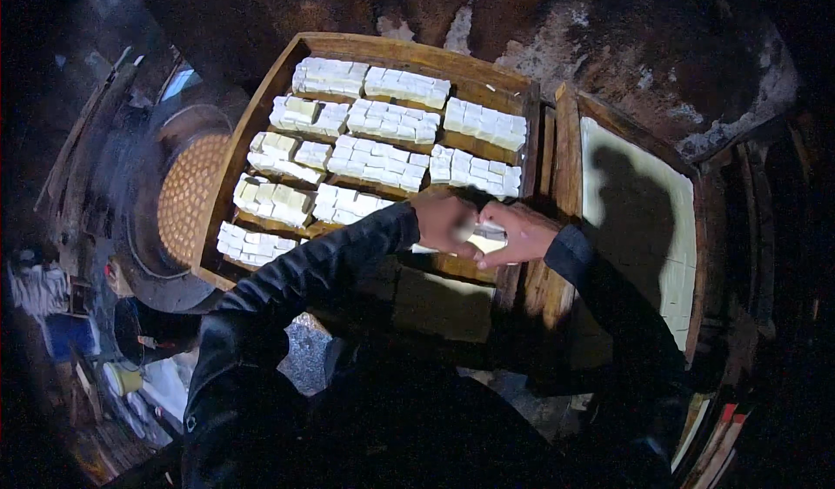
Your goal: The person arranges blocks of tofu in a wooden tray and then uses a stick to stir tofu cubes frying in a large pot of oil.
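Observation:
White tofu blocks (377, 160) stand in several rows inside a wooden tray (383, 47). My two hands meet over the tray's right side, close to its near rows. Between them is a pale tofu block (489, 238). My right hand (522, 232) curves round it, thumb and fingers closed on its sides. From the left, my left hand (444, 221) comes against the same block with bent fingers; it is somewhat blurred. My hands and left forearm hide part of the rows behind them. A flat tofu slab (442, 306) lies in shadow at the tray's near end.
Right of the tray stands a second wooden frame (567, 163) with a wide, flat tofu slab (678, 267), partly in shadow. At left is a large round pan (190, 197) with a bubbly tan surface. A stained dark wall (600, 50) rises behind.

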{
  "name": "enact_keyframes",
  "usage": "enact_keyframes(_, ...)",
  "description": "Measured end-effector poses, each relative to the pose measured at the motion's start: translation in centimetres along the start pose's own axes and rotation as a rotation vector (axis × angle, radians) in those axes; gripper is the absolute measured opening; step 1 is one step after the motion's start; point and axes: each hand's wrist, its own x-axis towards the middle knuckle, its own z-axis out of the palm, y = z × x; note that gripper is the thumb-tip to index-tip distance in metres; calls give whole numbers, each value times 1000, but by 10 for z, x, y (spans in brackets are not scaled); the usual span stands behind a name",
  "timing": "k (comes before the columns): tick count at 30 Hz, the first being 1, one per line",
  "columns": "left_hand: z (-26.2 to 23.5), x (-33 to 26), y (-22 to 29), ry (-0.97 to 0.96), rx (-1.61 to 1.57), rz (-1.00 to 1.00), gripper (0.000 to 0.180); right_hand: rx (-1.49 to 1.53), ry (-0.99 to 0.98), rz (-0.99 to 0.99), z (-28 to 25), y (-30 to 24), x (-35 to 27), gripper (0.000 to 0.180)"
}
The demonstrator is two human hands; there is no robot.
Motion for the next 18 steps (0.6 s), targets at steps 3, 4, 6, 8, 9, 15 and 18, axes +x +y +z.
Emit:
enact_keyframes(3, -8, 11, -1, 177, 60, 98, 76, -76, 151, 21, -9, -2, -1, 75)
enact_keyframes(4, -3, 12, -3, 200, 90, 70, 77, -169, 180, 2, -1, 10, 0, 76)
enact_keyframes(6, 13, 10, -8, 63, 313, 2, 79, -351, 233, -45, 13, 20, 0, 79)
enact_keyframes(8, 22, 10, -13, 64, 486, 39, 82, -475, 224, -33, 18, 18, 1, 85)
enact_keyframes(9, 25, 11, -16, 92, 515, 57, 83, -508, 257, -24, 22, 20, 3, 85)
enact_keyframes(15, 29, 16, -16, 33, 593, 79, 74, -609, 183, 88, 24, 15, 9, 75)
enact_keyframes(18, 34, 13, -26, 106, 563, 128, 71, -592, 211, 80, 30, 25, 9, 69)
